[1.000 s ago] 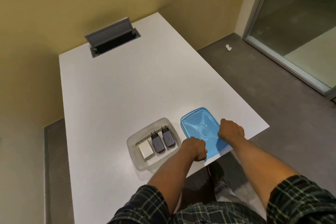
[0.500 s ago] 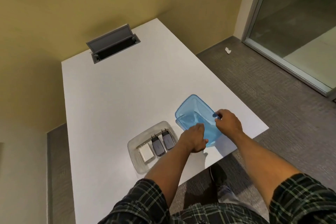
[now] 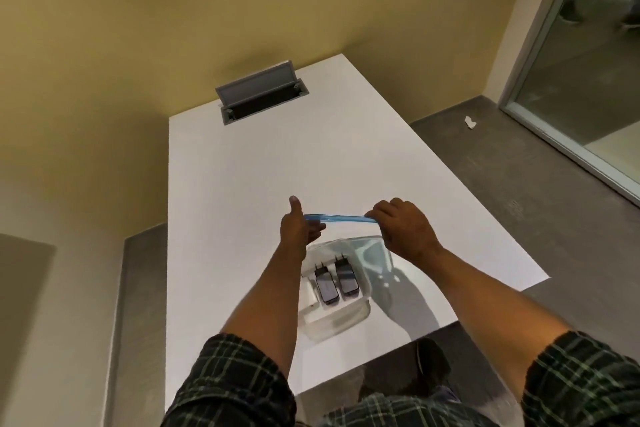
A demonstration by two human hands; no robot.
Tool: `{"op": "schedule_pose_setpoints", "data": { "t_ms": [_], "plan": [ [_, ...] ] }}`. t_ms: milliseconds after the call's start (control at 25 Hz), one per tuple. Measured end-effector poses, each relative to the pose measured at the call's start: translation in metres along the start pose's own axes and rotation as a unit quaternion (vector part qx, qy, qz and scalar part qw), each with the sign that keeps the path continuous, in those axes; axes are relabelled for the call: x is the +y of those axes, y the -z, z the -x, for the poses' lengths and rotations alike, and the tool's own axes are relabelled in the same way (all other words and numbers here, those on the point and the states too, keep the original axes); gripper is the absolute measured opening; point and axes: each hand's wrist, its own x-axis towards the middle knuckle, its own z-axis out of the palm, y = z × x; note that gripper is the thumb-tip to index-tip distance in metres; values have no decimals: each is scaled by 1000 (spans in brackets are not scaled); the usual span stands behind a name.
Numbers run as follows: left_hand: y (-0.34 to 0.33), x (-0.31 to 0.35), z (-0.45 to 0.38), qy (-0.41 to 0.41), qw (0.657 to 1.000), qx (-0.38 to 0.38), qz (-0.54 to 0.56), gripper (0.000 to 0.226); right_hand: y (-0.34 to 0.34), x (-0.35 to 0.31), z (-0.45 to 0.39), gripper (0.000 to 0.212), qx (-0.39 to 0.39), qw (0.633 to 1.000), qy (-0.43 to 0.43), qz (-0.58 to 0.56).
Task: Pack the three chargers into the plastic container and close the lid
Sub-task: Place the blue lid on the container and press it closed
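A clear plastic container (image 3: 341, 324) sits on the white table (image 3: 277, 163) near its front edge. Inside lie two dark chargers (image 3: 326, 286) (image 3: 347, 280) side by side, and a white charger (image 3: 310, 291) mostly hidden behind my left forearm. The blue translucent lid (image 3: 337, 218) is held level in the air above the container's far end, seen edge-on. My left hand (image 3: 298, 227) grips the lid's left end with the thumb up. My right hand (image 3: 403, 227) grips its right end.
A grey cable box (image 3: 261, 94) with its flap raised is set into the table's far end by the yellow wall. The table's front and right edges drop to grey carpet. A glass door stands at the right.
Both hands have lifted the blue lid off the table and carried it left, from tilted upright to level above the container. The camera view has shifted.
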Motion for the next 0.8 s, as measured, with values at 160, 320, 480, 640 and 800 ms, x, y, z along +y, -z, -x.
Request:
{"op": "schedule_pose_setpoints", "data": {
  "t_ms": [160,320,480,640,800],
  "plan": [
    [62,-1,-2,39,997,46,52,14,-17,-25,-9,39,6,995,74,-61],
    [113,-16,13,20,1000,16,15,35,-27,-36,-2,85,-146,880,-205,-403],
    [147,-39,30,16,999,-2,-51,43,-28,-43,-9,65,-161,680,-379,-606],
    [151,-64,41,-1,973,-30,-228,49,-30,-45,-6,52,-237,753,-361,-497],
    [142,-75,50,-43,926,-50,-372,58,-36,-44,-1,58,-257,804,-352,-405]
  ]
}}
